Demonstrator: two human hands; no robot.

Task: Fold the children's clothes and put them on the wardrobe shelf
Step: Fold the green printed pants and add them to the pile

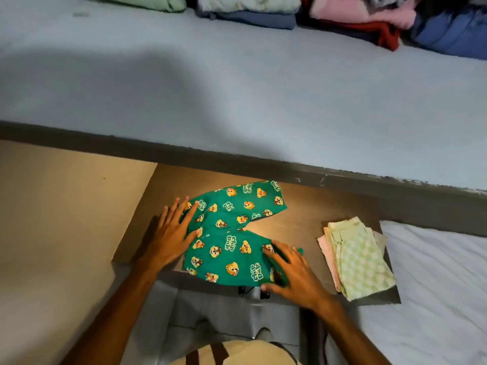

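Observation:
A pair of green children's trousers (232, 233) with cartoon prints lies spread flat on a brown surface (303, 206), its two legs splayed apart to the right. My left hand (171, 233) rests flat on the waistband end, fingers spread. My right hand (292, 272) presses down on the end of the nearer leg, fingers apart. A small folded stack of light green checked and pink clothes (355, 256) sits to the right of the trousers.
A pale grey shelf (237, 88) spans the upper view, with folded clothes (355, 14) in green, blue, pink and red along its back. A white mattress (442, 285) lies at the right. Beige floor or wall (52, 219) is at the left.

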